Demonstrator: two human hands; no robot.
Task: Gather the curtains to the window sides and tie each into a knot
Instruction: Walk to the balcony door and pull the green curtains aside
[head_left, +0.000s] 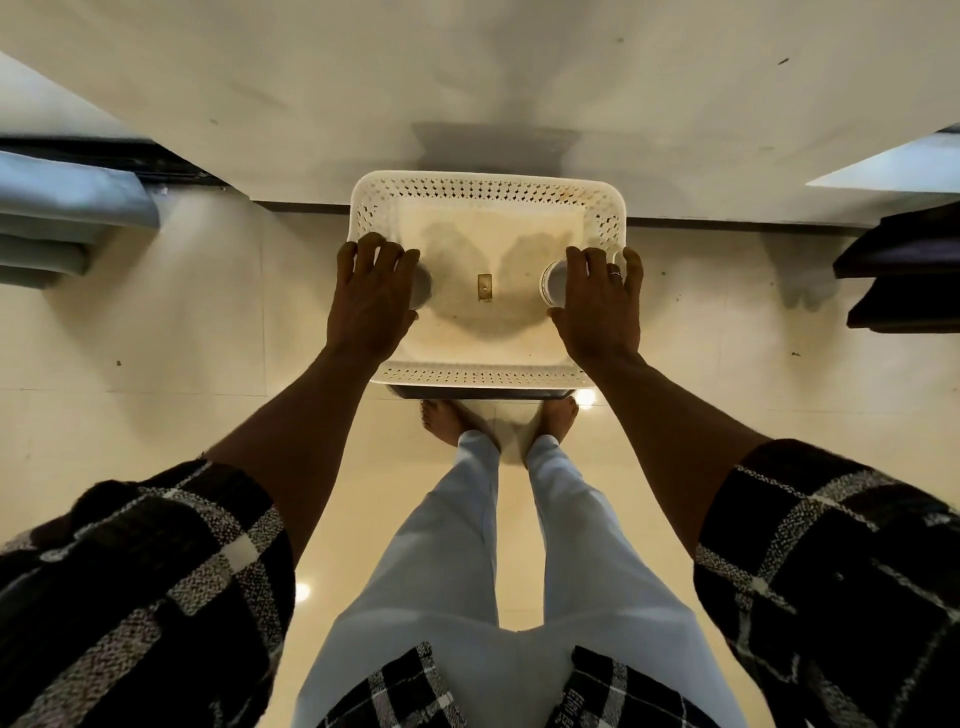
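Observation:
My left hand (371, 301) and my right hand (600, 306) are stretched out palm down, fingers spread, over the two sides of a white perforated basket (485, 189). A white round object (425, 283) shows beside my left thumb and another (553, 283) beside my right hand. Whether the hands touch them I cannot tell. Blue-grey folded fabric (67, 213), possibly a curtain, lies at the left edge. Dark folded fabric (904, 270) is at the right edge. Neither hand is near either fabric.
The basket stands against a cream wall (467, 78), on something with a dark edge (483, 393). A small brass piece (484, 288) lies in its middle. My bare feet (447, 421) stand on glossy cream floor tiles (182, 338) just before it.

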